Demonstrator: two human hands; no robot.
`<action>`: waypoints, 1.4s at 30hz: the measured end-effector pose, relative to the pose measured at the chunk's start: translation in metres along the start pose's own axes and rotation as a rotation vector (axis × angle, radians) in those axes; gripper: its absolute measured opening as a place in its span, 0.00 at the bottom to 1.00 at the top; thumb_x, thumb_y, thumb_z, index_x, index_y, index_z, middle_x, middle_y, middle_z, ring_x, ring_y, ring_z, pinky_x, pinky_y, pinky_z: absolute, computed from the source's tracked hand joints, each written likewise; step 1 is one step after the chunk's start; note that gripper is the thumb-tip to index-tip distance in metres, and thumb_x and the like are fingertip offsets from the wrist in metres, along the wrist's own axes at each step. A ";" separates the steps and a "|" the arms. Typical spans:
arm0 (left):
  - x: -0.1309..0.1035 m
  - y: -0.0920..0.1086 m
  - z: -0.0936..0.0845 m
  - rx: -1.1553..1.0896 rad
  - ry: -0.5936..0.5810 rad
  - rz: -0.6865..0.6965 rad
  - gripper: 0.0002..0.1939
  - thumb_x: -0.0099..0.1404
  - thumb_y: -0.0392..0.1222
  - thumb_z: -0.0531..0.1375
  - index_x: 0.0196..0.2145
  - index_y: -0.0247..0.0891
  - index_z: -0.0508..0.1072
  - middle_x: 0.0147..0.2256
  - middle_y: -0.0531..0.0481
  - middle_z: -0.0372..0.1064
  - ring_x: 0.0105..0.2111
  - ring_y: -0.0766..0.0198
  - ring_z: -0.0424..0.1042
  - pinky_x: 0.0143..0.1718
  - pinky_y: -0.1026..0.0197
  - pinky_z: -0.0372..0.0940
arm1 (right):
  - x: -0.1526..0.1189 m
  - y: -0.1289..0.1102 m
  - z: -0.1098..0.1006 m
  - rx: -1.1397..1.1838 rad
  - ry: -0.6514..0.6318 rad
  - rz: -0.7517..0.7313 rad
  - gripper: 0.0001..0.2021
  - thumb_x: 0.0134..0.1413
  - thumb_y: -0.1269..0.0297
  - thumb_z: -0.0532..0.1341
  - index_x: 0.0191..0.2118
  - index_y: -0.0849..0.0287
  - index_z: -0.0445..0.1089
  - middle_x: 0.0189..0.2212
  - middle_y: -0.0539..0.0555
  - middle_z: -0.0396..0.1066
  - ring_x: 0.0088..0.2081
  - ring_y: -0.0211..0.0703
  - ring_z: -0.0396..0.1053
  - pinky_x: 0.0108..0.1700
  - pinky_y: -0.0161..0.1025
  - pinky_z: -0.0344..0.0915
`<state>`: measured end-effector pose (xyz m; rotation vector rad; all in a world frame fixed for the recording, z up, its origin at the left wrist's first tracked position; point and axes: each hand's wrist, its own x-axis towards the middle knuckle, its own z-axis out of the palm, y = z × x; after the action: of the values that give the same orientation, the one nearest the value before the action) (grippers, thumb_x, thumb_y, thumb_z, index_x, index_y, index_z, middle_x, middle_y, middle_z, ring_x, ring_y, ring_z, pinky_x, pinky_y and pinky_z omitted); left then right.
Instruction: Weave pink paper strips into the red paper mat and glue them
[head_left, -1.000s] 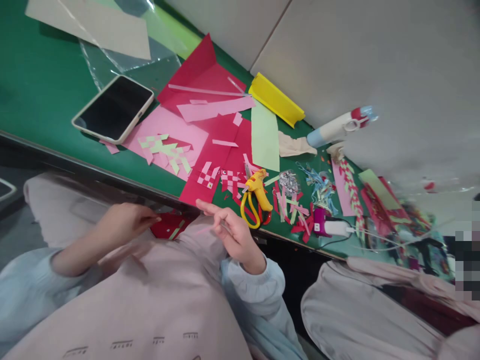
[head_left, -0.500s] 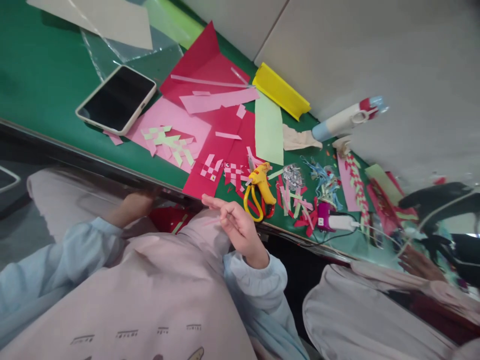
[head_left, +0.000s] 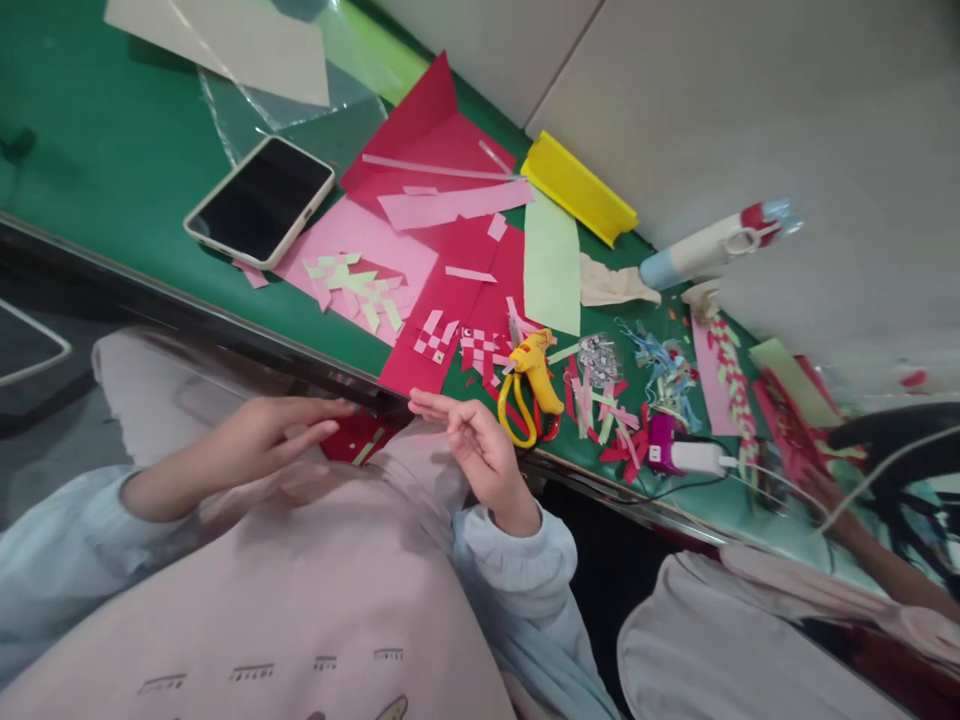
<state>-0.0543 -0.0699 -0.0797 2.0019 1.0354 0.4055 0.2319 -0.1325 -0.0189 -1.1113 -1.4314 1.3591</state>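
Observation:
My left hand (head_left: 259, 445) hovers over my lap below the table edge, fingers stretched out and thumb apart, holding nothing. My right hand (head_left: 484, 445) is raised at the table's front edge, some fingers extended and others bent, with nothing visible in it. Between them, lower down, lies a red piece (head_left: 356, 437) with pale green bits. Just beyond my right hand are two pink-and-red woven paper fish (head_left: 435, 337), a yellow hot glue gun (head_left: 534, 365) and yellow-handled scissors (head_left: 517, 425). A green-and-pink woven paper piece (head_left: 356, 285) rests on a pink sheet (head_left: 412, 255).
A phone (head_left: 262, 200) lies left on the green table (head_left: 67, 130). Red paper (head_left: 427, 130), a yellow holder (head_left: 577, 187) and a bottle (head_left: 712, 245) stand toward the wall. Paper scraps (head_left: 600, 400) and a purple-and-white plug (head_left: 686, 455) lie right. Another person's arm (head_left: 877, 550) is at far right.
My left hand has risen from beside the table edge and moved over my lap, its fingers now stretched out. My right hand stays nearly in place. The view has shifted slightly left.

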 end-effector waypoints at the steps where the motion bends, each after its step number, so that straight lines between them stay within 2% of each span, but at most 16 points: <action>1: 0.001 0.011 -0.005 -0.179 -0.057 -0.016 0.30 0.73 0.62 0.42 0.57 0.47 0.74 0.52 0.43 0.77 0.51 0.52 0.77 0.48 0.51 0.75 | 0.001 0.000 0.001 0.002 0.001 0.006 0.13 0.70 0.50 0.54 0.38 0.52 0.59 0.61 0.59 0.70 0.61 0.51 0.71 0.63 0.58 0.66; 3: 0.002 0.032 -0.014 -0.453 -0.092 -0.072 0.37 0.74 0.58 0.32 0.61 0.41 0.70 0.54 0.38 0.75 0.53 0.50 0.76 0.47 0.48 0.76 | 0.002 0.000 0.001 0.004 0.005 0.012 0.13 0.70 0.49 0.54 0.38 0.52 0.59 0.61 0.59 0.70 0.60 0.51 0.71 0.63 0.58 0.66; 7: 0.002 0.062 -0.029 -0.625 -0.099 -0.146 0.33 0.73 0.55 0.38 0.64 0.38 0.66 0.53 0.38 0.75 0.53 0.47 0.76 0.46 0.45 0.77 | 0.005 0.000 0.001 0.043 -0.005 -0.020 0.10 0.70 0.52 0.54 0.39 0.52 0.59 0.61 0.60 0.70 0.60 0.50 0.71 0.61 0.57 0.68; 10: 0.002 0.067 -0.032 -0.679 -0.088 -0.170 0.35 0.73 0.55 0.34 0.63 0.39 0.68 0.51 0.38 0.77 0.52 0.48 0.77 0.45 0.45 0.77 | 0.007 0.000 0.001 0.064 -0.016 -0.019 0.10 0.70 0.53 0.55 0.39 0.52 0.59 0.62 0.60 0.69 0.60 0.51 0.70 0.58 0.56 0.71; 13: 0.004 0.059 -0.028 -0.680 -0.066 -0.208 0.39 0.73 0.57 0.31 0.57 0.37 0.74 0.47 0.37 0.79 0.47 0.50 0.79 0.42 0.49 0.76 | 0.007 -0.002 -0.001 0.045 0.013 -0.004 0.11 0.70 0.52 0.55 0.39 0.52 0.59 0.61 0.61 0.70 0.61 0.51 0.70 0.58 0.57 0.71; 15: 0.007 0.049 -0.023 -0.545 -0.063 -0.225 0.35 0.73 0.61 0.39 0.47 0.37 0.79 0.38 0.38 0.81 0.37 0.53 0.81 0.35 0.53 0.75 | 0.007 -0.003 -0.004 0.034 0.041 0.001 0.12 0.70 0.51 0.55 0.38 0.53 0.58 0.61 0.62 0.70 0.61 0.52 0.70 0.58 0.56 0.71; 16: 0.008 0.044 -0.021 -0.393 -0.063 -0.231 0.33 0.71 0.63 0.43 0.39 0.38 0.80 0.31 0.41 0.81 0.30 0.55 0.79 0.30 0.56 0.73 | 0.007 -0.003 -0.006 0.026 0.061 0.003 0.13 0.70 0.50 0.55 0.38 0.53 0.58 0.60 0.62 0.71 0.61 0.52 0.70 0.59 0.56 0.71; 18: 0.012 0.035 -0.018 0.051 -0.005 -0.211 0.30 0.66 0.66 0.49 0.23 0.41 0.73 0.19 0.49 0.73 0.19 0.61 0.70 0.19 0.62 0.61 | 0.008 -0.002 -0.010 0.003 0.113 0.015 0.13 0.70 0.51 0.55 0.38 0.53 0.58 0.59 0.63 0.72 0.59 0.51 0.72 0.60 0.55 0.69; 19: 0.015 0.032 -0.017 0.206 0.041 -0.195 0.28 0.65 0.66 0.51 0.20 0.41 0.70 0.17 0.50 0.70 0.16 0.63 0.67 0.16 0.62 0.56 | 0.008 -0.002 -0.012 -0.010 0.144 0.022 0.12 0.70 0.51 0.55 0.38 0.53 0.59 0.58 0.63 0.73 0.58 0.50 0.73 0.60 0.54 0.69; 21: 0.021 0.029 -0.019 0.357 0.112 -0.127 0.24 0.64 0.64 0.50 0.26 0.43 0.72 0.19 0.53 0.69 0.15 0.66 0.65 0.15 0.63 0.51 | 0.009 -0.001 -0.017 -0.040 0.201 0.036 0.11 0.70 0.52 0.55 0.39 0.53 0.59 0.55 0.63 0.75 0.57 0.49 0.74 0.59 0.52 0.70; 23: 0.030 0.030 -0.023 0.394 0.172 -0.027 0.23 0.65 0.61 0.47 0.38 0.46 0.75 0.21 0.56 0.71 0.15 0.68 0.65 0.14 0.64 0.51 | 0.009 -0.001 -0.021 -0.070 0.241 0.045 0.10 0.70 0.54 0.55 0.39 0.54 0.60 0.53 0.62 0.76 0.56 0.48 0.74 0.56 0.49 0.71; 25: 0.041 0.034 -0.028 0.450 0.225 0.073 0.23 0.66 0.59 0.45 0.43 0.49 0.75 0.22 0.58 0.72 0.14 0.69 0.64 0.15 0.64 0.52 | 0.010 -0.002 -0.025 -0.095 0.280 0.052 0.10 0.70 0.54 0.55 0.39 0.54 0.60 0.50 0.60 0.77 0.53 0.47 0.76 0.53 0.46 0.72; 29: 0.065 0.041 -0.034 0.467 0.239 0.149 0.21 0.67 0.55 0.44 0.39 0.50 0.75 0.26 0.59 0.75 0.18 0.68 0.66 0.19 0.62 0.55 | 0.014 -0.005 -0.029 -0.206 0.357 0.068 0.10 0.70 0.55 0.54 0.38 0.54 0.61 0.44 0.57 0.76 0.44 0.43 0.76 0.46 0.42 0.72; 34: 0.088 0.044 -0.030 0.491 0.200 0.170 0.22 0.69 0.55 0.44 0.34 0.49 0.75 0.25 0.55 0.74 0.21 0.66 0.68 0.22 0.60 0.54 | 0.026 -0.010 -0.032 -0.525 0.415 -0.006 0.07 0.69 0.62 0.53 0.37 0.55 0.63 0.36 0.54 0.68 0.38 0.43 0.68 0.43 0.41 0.67; 39: 0.093 0.041 -0.033 0.529 0.187 0.140 0.23 0.68 0.56 0.44 0.23 0.46 0.69 0.20 0.54 0.67 0.18 0.66 0.61 0.22 0.56 0.51 | 0.040 -0.010 -0.029 -0.554 0.426 0.019 0.06 0.68 0.65 0.54 0.36 0.54 0.63 0.34 0.53 0.66 0.36 0.42 0.65 0.38 0.40 0.65; 42: 0.090 0.036 -0.038 0.519 0.192 0.134 0.23 0.67 0.55 0.45 0.21 0.46 0.68 0.19 0.54 0.65 0.18 0.66 0.60 0.22 0.55 0.51 | 0.046 -0.012 -0.028 -0.538 0.415 0.036 0.06 0.68 0.65 0.54 0.36 0.54 0.63 0.35 0.53 0.66 0.36 0.42 0.65 0.37 0.39 0.65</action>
<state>-0.0035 0.0096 -0.0359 2.5436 1.2199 0.4380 0.2470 -0.0813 -0.0057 -1.6561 -1.4961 0.7068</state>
